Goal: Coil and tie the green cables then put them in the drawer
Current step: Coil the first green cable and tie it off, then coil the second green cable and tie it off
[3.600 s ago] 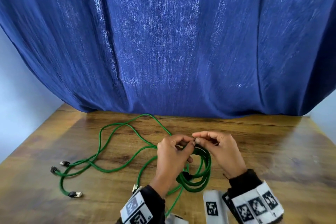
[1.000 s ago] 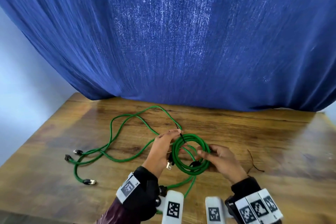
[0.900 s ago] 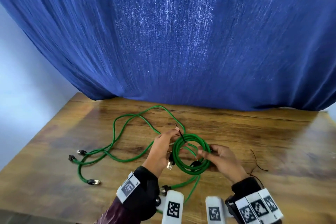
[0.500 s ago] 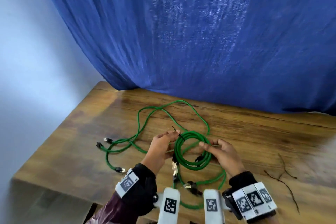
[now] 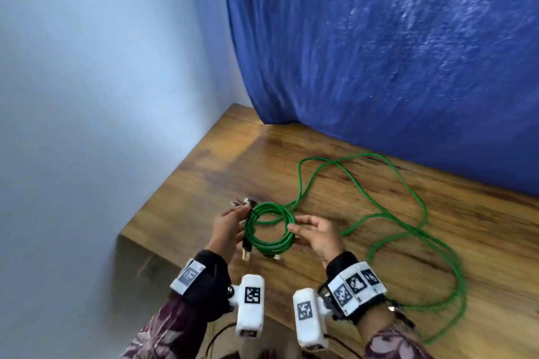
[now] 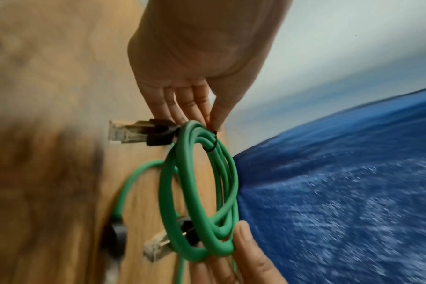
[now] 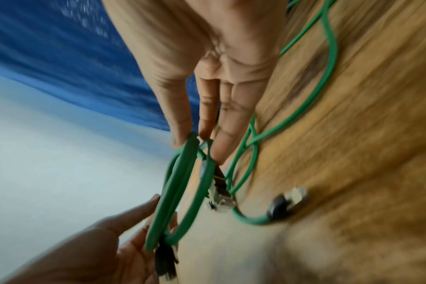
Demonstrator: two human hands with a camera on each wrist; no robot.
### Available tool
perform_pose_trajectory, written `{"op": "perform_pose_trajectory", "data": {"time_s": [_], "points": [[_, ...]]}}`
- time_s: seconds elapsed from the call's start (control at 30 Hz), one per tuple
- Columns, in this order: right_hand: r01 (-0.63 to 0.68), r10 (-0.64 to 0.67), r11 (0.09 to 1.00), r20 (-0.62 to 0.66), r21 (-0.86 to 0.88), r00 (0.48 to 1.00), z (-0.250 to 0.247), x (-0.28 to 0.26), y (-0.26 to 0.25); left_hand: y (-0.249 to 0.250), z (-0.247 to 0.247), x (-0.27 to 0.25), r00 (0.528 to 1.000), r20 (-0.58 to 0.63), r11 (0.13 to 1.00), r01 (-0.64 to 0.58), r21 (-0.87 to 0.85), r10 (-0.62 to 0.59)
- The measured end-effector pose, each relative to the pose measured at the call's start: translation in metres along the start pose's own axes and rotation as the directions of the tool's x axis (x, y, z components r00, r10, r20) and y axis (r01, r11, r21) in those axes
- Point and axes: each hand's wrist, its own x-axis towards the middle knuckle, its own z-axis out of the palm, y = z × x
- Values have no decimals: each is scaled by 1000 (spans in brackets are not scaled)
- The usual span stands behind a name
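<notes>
Both hands hold a small coil of green cable (image 5: 269,229) up above the near left corner of the wooden table (image 5: 364,213). The left hand (image 5: 229,229) pinches the coil's left side between thumb and fingers, right where a thin black tie (image 6: 213,141) wraps around the strands. In the left wrist view that tie shows as a dark loop cinched round the bundled turns, just below the fingertips (image 6: 215,117). The right hand (image 5: 316,234) grips the opposite side of the coil, with the thumb on top and the fingers curled beneath it.

The coil is made of several turns lying close together. One of its plugs (image 6: 139,133), clear plastic with a black boot, sticks out beside the left hand's fingers. A second plug (image 6: 158,244) hangs from the coil's other side, near the right hand's thumb (image 6: 246,236).

On the table to the right and further back lies more loose green cable (image 5: 408,198), spread in wide, untidy loops that run from the middle of the tabletop out to its right part and back toward the near edge. One loose end with a black-booted plug (image 7: 288,201) rests on the wood near the hands, apart from the coil.

Behind the table hangs a blue curtain (image 5: 393,52), and a pale wall (image 5: 102,81) fills the left side. Each wrist wears a black band with white printed markers and a white camera block. No drawer can be seen in any view.
</notes>
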Motion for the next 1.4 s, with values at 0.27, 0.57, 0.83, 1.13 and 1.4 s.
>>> {"op": "perform_pose_trajectory", "data": {"time_s": [0.27,0.57,0.83,1.13,1.4], "points": [[-68,65,995,-50,-69,997,87,25,32,2,-79,32,987,-161,1000,30,10,-28],[-98,84,977,-83,-187,993,121,37,58,-10,-111,56,970,-222,994,107,15,-101],[59,-108,896,-86,-441,990,106,22,48,-14,-103,56,953,-280,969,-45,242,114],[271,-408,836,-208,-477,889,29,-15,10,15,-23,3,888,2,827,-430,361,461],[244,-512,797,-404,-552,758,-87,-51,10,-13,53,-24,855,323,717,-517,468,406]]}}
